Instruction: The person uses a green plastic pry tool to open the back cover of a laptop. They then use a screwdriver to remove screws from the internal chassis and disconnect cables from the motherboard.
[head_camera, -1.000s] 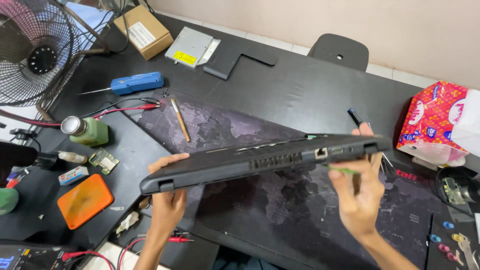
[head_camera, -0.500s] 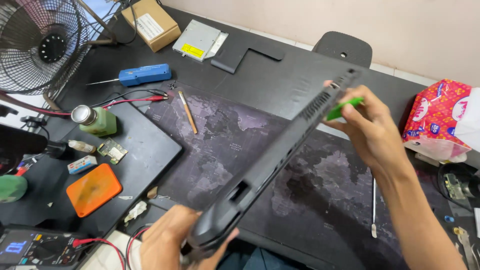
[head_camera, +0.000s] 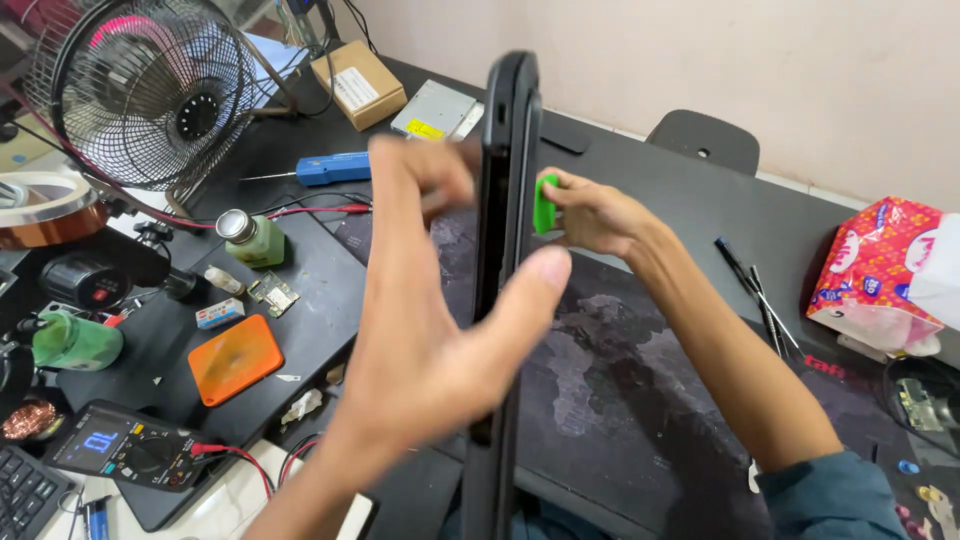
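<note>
A black laptop (head_camera: 505, 130) stands on edge, seen edge-on in the middle of the view, over a dark desk mat (head_camera: 620, 350). My left hand (head_camera: 430, 320) clasps its near side, thumb on the right face and fingers blurred on the left face. My right hand (head_camera: 590, 212) is on the laptop's far right side and pinches a small green plastic pick (head_camera: 544, 203) against the edge. The laptop's lower end drops out of view at the bottom.
A table fan (head_camera: 150, 90) stands at the back left, with a cardboard box (head_camera: 358, 84), a blue screwdriver (head_camera: 330, 168), a green bottle (head_camera: 252, 238), an orange pad (head_camera: 236, 358) and a multimeter (head_camera: 120, 452) around it. A tissue pack (head_camera: 875, 270) and thin tools (head_camera: 752, 285) lie right.
The laptop has swung from lying flat between both hands to standing upright on edge. My left hand rose along its near side; my right hand with the green pick moved left.
</note>
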